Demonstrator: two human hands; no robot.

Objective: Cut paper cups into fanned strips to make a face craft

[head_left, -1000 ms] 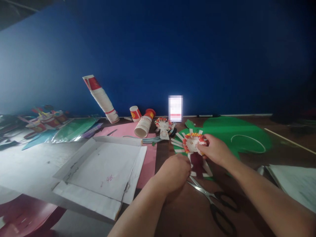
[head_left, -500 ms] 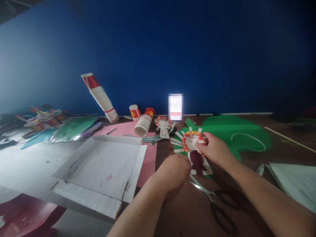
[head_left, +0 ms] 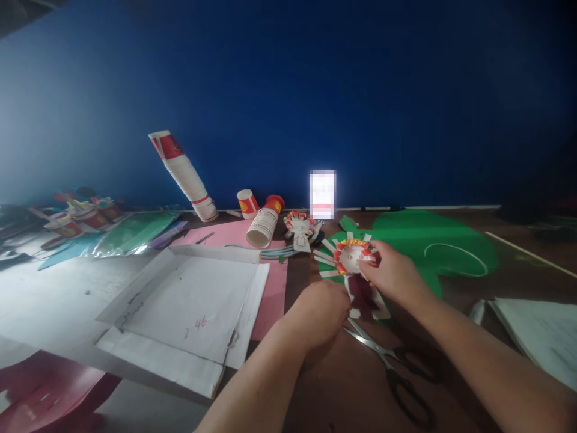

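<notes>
A paper-cup craft [head_left: 354,257] has a round white face, a red and yellow curled rim and white strips fanning out on its left. My right hand [head_left: 388,267] pinches its right edge. Below the face is a white body piece with a dark red patch [head_left: 364,294]. My left hand [head_left: 325,305] is closed beside that body's left edge; its fingertips are hidden, and what they hold cannot be made out. Scissors [head_left: 383,353] with black handles lie partly open just below. A smaller similar figure [head_left: 301,231] stands behind, to the left.
Green sheets [head_left: 419,237] lie behind my right hand. Further left are stacked cups [head_left: 189,180], a lying cup stack [head_left: 262,228], pink paper [head_left: 273,288] and a white box lid [head_left: 189,307]. A glowing blurred screen [head_left: 323,193] stands at the back; papers [head_left: 536,331] lie at right.
The whole view has shifted very slightly. Both hands keep the same places on the craft.
</notes>
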